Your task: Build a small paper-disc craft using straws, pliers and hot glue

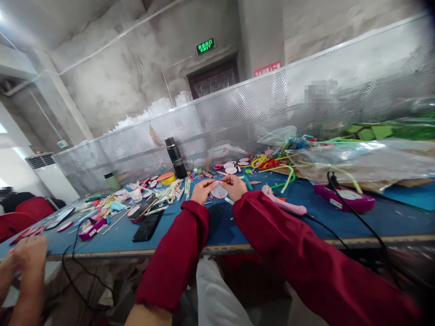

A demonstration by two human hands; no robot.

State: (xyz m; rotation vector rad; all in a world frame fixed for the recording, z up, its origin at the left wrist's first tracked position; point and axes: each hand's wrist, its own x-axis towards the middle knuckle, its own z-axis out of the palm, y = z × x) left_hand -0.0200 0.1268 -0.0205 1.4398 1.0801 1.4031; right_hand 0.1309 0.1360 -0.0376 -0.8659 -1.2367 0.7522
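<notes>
My left hand [202, 190] and my right hand [235, 186] are close together over the blue table [390, 217], both in red sleeves. Between them they pinch a small round white and pink paper fan disc [219, 191], the left at its left edge, the right at its top right. A pink glue gun [285, 203] lies just right of my right hand, its black cord trailing off the table edge. Similar red and white discs [234, 166] lie further back.
A black flask [176, 157] stands behind my hands. Sticks, discs and a black phone [148, 226] litter the left part. Coloured tubes [272, 165], plastic bags [363, 158] and a purple device [345, 197] lie on the right. Another person's hands [20, 267] are at lower left. A perforated metal screen [272, 104] backs the table.
</notes>
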